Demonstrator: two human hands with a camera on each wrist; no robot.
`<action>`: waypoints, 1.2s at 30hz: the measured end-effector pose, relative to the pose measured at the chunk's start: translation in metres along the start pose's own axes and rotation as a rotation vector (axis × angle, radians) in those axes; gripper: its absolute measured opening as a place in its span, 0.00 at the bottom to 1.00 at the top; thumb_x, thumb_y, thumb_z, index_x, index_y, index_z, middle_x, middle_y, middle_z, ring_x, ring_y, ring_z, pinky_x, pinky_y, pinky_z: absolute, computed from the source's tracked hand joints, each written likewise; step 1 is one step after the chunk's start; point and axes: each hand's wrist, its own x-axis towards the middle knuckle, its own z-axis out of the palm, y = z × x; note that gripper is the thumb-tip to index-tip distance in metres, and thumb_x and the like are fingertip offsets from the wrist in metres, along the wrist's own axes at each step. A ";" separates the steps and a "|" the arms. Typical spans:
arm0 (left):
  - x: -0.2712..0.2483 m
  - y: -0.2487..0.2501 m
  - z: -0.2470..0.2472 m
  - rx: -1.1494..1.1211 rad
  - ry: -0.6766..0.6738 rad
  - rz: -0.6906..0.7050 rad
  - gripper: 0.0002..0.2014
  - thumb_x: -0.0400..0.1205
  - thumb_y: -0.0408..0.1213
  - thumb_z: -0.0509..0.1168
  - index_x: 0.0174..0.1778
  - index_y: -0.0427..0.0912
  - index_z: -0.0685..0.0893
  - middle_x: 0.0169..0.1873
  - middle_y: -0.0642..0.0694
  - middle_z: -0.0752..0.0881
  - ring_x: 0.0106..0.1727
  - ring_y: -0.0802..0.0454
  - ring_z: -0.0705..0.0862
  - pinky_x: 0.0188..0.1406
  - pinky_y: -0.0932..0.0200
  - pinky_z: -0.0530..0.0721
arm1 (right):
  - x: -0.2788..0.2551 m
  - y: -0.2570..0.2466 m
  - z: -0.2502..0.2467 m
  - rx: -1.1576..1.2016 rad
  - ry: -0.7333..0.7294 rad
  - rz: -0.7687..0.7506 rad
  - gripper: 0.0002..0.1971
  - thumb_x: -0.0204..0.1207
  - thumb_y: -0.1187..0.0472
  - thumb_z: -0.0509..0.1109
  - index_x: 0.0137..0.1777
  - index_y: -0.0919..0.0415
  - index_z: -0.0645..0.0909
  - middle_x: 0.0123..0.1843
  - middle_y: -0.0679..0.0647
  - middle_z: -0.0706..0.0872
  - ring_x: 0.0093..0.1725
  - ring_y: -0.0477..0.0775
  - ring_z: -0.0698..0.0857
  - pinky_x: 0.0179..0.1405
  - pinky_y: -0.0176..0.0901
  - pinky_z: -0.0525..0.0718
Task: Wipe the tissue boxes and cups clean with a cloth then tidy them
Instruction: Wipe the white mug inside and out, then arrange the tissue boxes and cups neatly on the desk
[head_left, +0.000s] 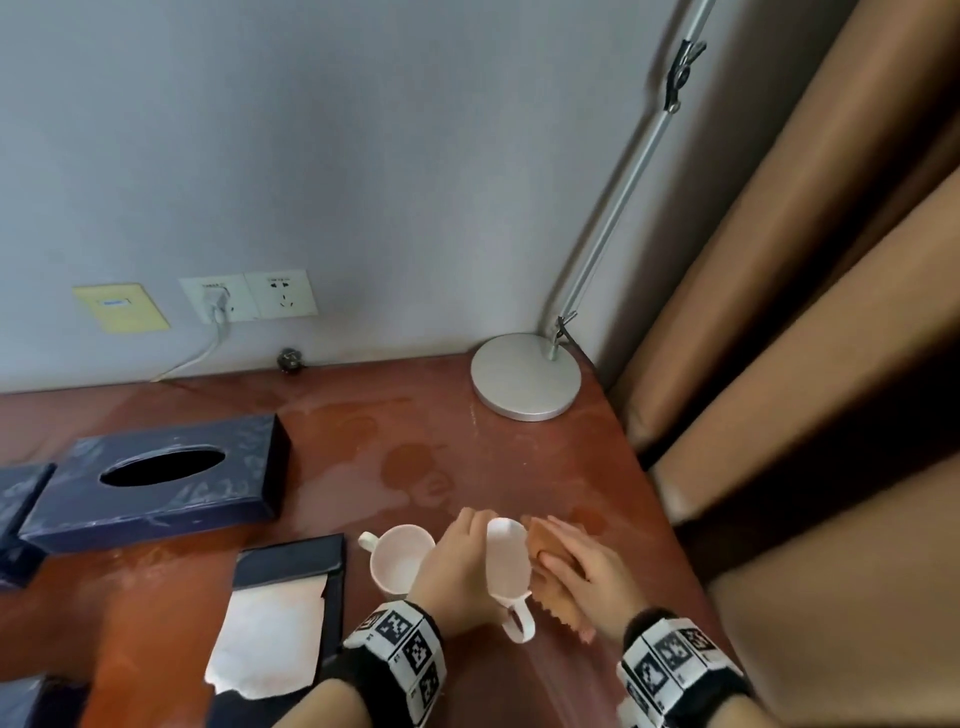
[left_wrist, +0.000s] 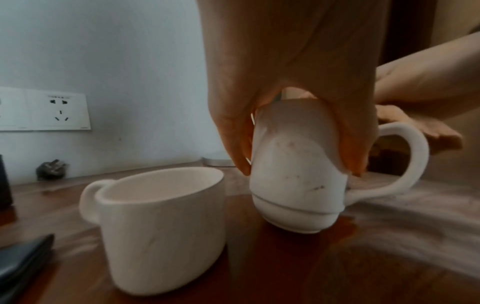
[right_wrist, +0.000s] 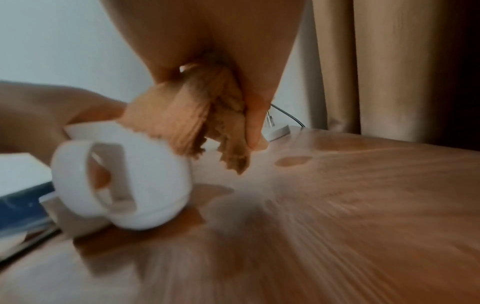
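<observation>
My left hand grips a white cup near its rim, tilted, its base just above the table; thumb and fingers curl round its wall, and its handle points toward me. My right hand holds a tan cloth against the cup's right side; the cloth is bunched under my fingers. A second white cup stands upright just left of the held one. A dark blue tissue box lies at the left.
A flat dark box with a white tissue on it lies left of the cups. More dark boxes sit at the far left edge. A lamp base stands at the back right corner. Brown curtains hang right of the wooden table.
</observation>
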 end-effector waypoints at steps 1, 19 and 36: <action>-0.002 0.000 -0.001 0.004 -0.003 -0.012 0.44 0.61 0.46 0.78 0.71 0.46 0.65 0.63 0.52 0.69 0.63 0.53 0.74 0.55 0.60 0.78 | -0.003 0.005 0.002 -0.041 -0.008 0.014 0.22 0.82 0.56 0.62 0.75 0.50 0.69 0.76 0.42 0.70 0.74 0.35 0.63 0.72 0.26 0.57; -0.005 -0.012 -0.016 0.407 -0.087 -0.012 0.48 0.70 0.54 0.72 0.81 0.51 0.53 0.76 0.56 0.64 0.80 0.53 0.59 0.79 0.38 0.37 | -0.025 0.023 0.018 -0.411 -0.115 -0.190 0.46 0.39 0.57 0.86 0.63 0.48 0.73 0.59 0.44 0.87 0.57 0.43 0.86 0.55 0.34 0.81; -0.013 -0.027 -0.077 0.373 -0.027 -0.107 0.44 0.75 0.29 0.62 0.83 0.56 0.46 0.79 0.48 0.56 0.83 0.49 0.48 0.79 0.37 0.39 | 0.054 -0.035 -0.029 -0.304 0.181 0.106 0.07 0.74 0.54 0.68 0.46 0.48 0.87 0.43 0.51 0.91 0.47 0.58 0.87 0.49 0.46 0.84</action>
